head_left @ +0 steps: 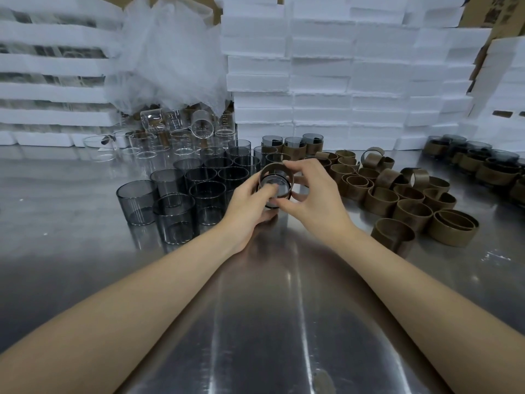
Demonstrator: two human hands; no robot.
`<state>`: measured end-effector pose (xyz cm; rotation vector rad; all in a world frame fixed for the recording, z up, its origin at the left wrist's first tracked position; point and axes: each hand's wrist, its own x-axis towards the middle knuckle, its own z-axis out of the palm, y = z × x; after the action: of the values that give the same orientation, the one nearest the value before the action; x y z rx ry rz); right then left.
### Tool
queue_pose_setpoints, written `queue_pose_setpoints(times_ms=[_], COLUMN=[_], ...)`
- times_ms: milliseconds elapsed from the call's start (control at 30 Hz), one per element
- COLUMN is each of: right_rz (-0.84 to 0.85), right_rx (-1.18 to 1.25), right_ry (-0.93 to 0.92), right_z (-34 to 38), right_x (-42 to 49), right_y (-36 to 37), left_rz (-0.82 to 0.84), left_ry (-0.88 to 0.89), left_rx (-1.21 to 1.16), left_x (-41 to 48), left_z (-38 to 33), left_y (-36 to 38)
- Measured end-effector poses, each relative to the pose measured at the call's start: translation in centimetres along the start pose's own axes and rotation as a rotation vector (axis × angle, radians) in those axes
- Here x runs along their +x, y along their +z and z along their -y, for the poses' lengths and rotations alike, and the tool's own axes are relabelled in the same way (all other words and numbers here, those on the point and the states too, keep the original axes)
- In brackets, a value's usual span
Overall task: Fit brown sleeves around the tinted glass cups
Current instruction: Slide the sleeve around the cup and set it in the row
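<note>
Holding a tinted glass cup point(275, 185) just above the middle, toward 12 o'clock, at the shiny metal table point(270, 308). Gripping the cup's side with the left hand point(247, 206), fingers curled close round it. Pinching a brown sleeve point(274, 167) with the right hand point(315, 200), thumb and fingers narrow on its rim. Fitted round the top part of the cup, with the cup bottom poking out below. Standing close together at 10 o'clock, many bare tinted cups point(170, 200). Lying in a big bunch at 2 to 3 o'clock, loose brown sleeves point(397, 200). Waiting at 12 o'clock behind the hands, a few cups with sleeves on point(295, 147). Crowded at 11 o'clock, clear glasses point(170, 137). Stacked high along the back, white foam blocks point(341, 81).
</note>
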<state>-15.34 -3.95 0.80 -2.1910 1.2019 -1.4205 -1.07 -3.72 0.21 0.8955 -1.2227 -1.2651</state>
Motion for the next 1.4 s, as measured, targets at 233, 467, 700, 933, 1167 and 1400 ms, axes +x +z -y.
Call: queue_pose_setpoints(times_ms=[233, 467, 700, 933, 1167, 1400], right_rz=[0.041, -0.121, -0.096, -0.001, 0.115, 0.100], right_rx=[0.048, 0.074, 0.053, -0.125, -0.226, -0.287], right_ry=[-0.002, 0.088, 0.153, 0.116, 0.117, 0.042], right_z=[0.3, 0.2, 0.6, 0.9, 1.2, 0.9], right_x=[-0.2, 0.2, 0.3, 0.5, 0.7, 0.6], right_y=[-0.2, 0.0, -0.2, -0.3, -0.4, -0.5], left_rz=[-0.045, -0.051, -0.055, -0.079, -0.067, -0.021], left_ry=[0.046, 0.038, 0.006, 0.010, 0.012, 0.024], left_rx=[0.075, 0.124, 0.184, 0.191, 0.238, 0.200], left_x=[-0.5, -0.4, -0.5, -0.1, 0.3, 0.3], left_z=[-0.2, -0.3, -0.5, -0.2, -0.2, 0.0], left_y=[0.4, 0.7, 0.7, 0.7, 0.4, 0.2])
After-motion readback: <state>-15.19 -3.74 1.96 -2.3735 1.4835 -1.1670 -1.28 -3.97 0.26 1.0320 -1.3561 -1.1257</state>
